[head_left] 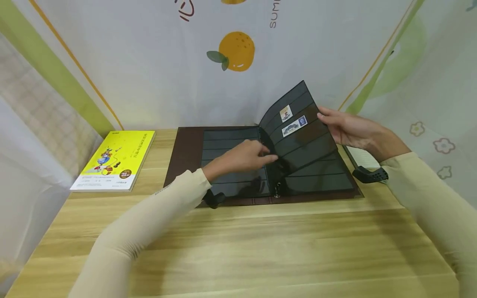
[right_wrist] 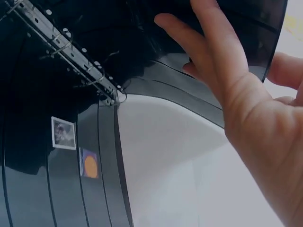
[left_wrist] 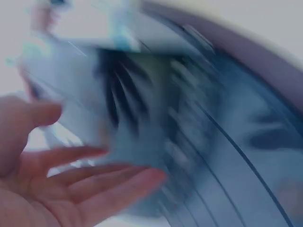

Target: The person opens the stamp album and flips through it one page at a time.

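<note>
A stamp album (head_left: 188, 153) with a dark brown cover lies spread on the table, its black pages crossed by strip pockets. My right hand (head_left: 354, 128) pinches the outer edge of one page (head_left: 313, 151), which stands lifted and curved from the ring spine (right_wrist: 71, 47). That page carries a small stamp (head_left: 285, 113) and, just below, a wider pair of stamps (head_left: 294, 126). Two more stamps, one grey (right_wrist: 64, 133) and one with an orange disc (right_wrist: 89, 164), show in the right wrist view. Over the album's middle is my left hand (head_left: 242, 157), fingers extended and holding nothing; its wrist view is blurred.
A yellow book (head_left: 115, 161) lies left of the album on the wooden table (head_left: 242, 248). Partly hidden under my right forearm is a pale notebook (head_left: 361, 157). A white curtain (head_left: 149, 62) with fruit prints hangs right behind the table.
</note>
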The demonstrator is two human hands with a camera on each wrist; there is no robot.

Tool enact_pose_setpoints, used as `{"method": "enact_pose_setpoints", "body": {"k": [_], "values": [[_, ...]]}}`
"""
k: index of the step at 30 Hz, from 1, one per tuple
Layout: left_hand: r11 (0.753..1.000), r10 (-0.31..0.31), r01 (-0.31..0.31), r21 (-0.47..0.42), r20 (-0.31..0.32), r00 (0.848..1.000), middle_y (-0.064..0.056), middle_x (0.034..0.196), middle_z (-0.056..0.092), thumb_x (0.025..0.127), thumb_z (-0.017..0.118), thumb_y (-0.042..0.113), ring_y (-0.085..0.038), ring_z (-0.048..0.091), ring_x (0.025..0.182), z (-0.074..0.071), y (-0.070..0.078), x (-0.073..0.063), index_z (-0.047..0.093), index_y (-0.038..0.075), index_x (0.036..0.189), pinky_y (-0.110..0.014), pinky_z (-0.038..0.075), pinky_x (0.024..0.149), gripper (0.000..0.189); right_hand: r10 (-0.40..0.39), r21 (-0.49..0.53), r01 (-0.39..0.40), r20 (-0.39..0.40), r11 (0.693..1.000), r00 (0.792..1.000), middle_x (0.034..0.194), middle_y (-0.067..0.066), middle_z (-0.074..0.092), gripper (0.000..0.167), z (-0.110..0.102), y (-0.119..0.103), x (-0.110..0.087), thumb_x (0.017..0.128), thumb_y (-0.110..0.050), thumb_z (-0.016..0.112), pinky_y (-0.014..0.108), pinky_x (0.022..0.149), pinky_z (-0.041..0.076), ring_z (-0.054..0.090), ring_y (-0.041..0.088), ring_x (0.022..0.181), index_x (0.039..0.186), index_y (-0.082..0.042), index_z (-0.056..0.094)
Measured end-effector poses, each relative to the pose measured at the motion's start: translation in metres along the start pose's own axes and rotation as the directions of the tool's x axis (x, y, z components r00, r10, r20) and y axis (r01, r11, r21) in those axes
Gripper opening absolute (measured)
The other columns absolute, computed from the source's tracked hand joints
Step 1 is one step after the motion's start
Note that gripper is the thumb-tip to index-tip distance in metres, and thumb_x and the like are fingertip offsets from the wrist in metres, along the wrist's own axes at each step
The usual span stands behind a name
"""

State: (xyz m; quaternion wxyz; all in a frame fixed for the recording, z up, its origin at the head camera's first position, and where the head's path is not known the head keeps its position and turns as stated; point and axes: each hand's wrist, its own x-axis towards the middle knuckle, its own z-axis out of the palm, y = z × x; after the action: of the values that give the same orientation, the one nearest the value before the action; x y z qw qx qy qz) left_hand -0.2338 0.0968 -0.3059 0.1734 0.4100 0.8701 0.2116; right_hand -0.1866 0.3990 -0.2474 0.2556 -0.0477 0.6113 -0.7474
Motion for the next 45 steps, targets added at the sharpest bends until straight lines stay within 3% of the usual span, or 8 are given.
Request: {"method": "enact_pose_setpoints", "body": {"k": [8,15,19,22,25,32,39,45], "values": [[0.989,0.009,-0.048,-0.138,-0.27,0.963,-0.005,0.071,0.06,0.105,0.046,0.051,-0.012,0.051,0.052,-0.025,0.077,0.006,0.07,0.005,0.105,-0.023,0.043,0.053,0.052,0.027,-0.068,-0.032,-0.074,0.997,0.997,0.062,-0.01,0.056,0.087,0.018,-0.011,0.012,0.108,-0.028,0.046,0.018,0.055,0.051,0.056,0.001,0.049,0.157,-0.031,-0.026],[0.996,0.036,-0.054,-0.065,-0.249,0.968,0.002,0.051,0.043,0.105,0.047,0.051,-0.009,0.04,0.041,-0.031,0.088,0.009,0.056,0.011,0.068,-0.021,0.033,0.044,0.055,0.082,-0.26,-0.131,-0.193,0.957,0.978,0.134,-0.015,0.058,0.081,0.046,-0.025,0.022,0.108,-0.037,0.042,0.018,0.057,0.05,0.048,0.001,0.053,0.159,-0.033,-0.02],[0.994,0.006,-0.03,-0.103,-0.221,0.975,0.002,0.052,0.044,0.105,0.047,0.049,-0.012,0.045,0.043,-0.034,0.086,0.008,0.055,0.013,0.067,-0.022,0.035,0.045,0.054,0.1,-0.248,-0.157,-0.227,0.956,0.969,0.058,-0.01,0.041,0.08,0.058,-0.029,0.028,0.108,-0.036,0.043,0.018,0.054,0.048,0.041,0.004,0.047,0.16,-0.033,-0.018],[0.986,-0.019,-0.016,-0.165,-0.206,0.978,0.003,0.049,0.042,0.105,0.049,0.045,-0.017,0.055,0.046,-0.037,0.082,0.006,0.051,0.014,0.061,-0.024,0.043,0.046,0.053,0.091,-0.242,-0.137,-0.19,0.961,0.978,0.107,-0.006,0.064,0.079,0.064,-0.028,0.03,0.108,-0.036,0.04,0.02,0.058,0.051,0.05,0.0,0.056,0.16,-0.029,-0.02],[0.97,-0.053,0.009,-0.241,-0.175,0.983,0.003,0.051,0.038,0.102,0.052,0.041,-0.02,0.058,0.048,-0.04,0.078,0.002,0.047,0.014,0.061,-0.028,0.053,0.052,0.049,0.068,-0.235,-0.097,-0.127,0.967,0.99,0.17,0.007,0.013,0.078,0.068,-0.024,0.031,0.109,-0.038,0.038,0.023,0.074,0.06,0.067,-0.002,0.087,0.161,-0.025,-0.019],[0.915,-0.158,0.112,-0.388,-0.088,0.984,-0.011,0.103,0.059,0.105,0.045,0.032,-0.019,0.062,0.07,-0.052,0.062,-0.01,0.054,-0.001,0.127,-0.032,0.061,0.068,0.041,0.066,-0.257,-0.051,0.047,0.965,0.997,0.17,0.019,-0.01,0.077,0.071,-0.013,0.041,0.107,-0.048,0.032,0.037,0.101,0.056,0.062,0.024,0.128,0.162,-0.024,-0.017],[0.891,-0.204,0.111,-0.439,-0.17,0.964,-0.006,0.087,0.049,0.105,0.045,0.016,-0.017,0.041,0.06,-0.061,0.032,-0.027,0.054,0.002,0.112,-0.029,0.039,0.057,0.018,0.085,-0.311,-0.049,0.103,0.949,0.991,0.171,0.014,0.006,0.072,0.069,-0.002,0.042,0.106,-0.056,0.028,0.05,0.12,0.036,0.026,0.042,0.153,0.165,-0.025,0.0],[0.88,-0.284,0.174,-0.442,-0.197,0.938,-0.012,0.158,0.04,0.103,0.048,0.012,-0.019,0.055,0.118,-0.067,-0.005,-0.049,0.02,0.008,0.162,-0.036,0.044,0.082,0.065,0.03,-0.523,-0.019,0.013,0.852,0.999,0.172,0.011,0.009,0.067,0.049,0.019,0.024,0.109,-0.052,0.021,0.055,0.126,0.018,0.016,0.034,0.157,0.165,-0.02,0.004]]}}
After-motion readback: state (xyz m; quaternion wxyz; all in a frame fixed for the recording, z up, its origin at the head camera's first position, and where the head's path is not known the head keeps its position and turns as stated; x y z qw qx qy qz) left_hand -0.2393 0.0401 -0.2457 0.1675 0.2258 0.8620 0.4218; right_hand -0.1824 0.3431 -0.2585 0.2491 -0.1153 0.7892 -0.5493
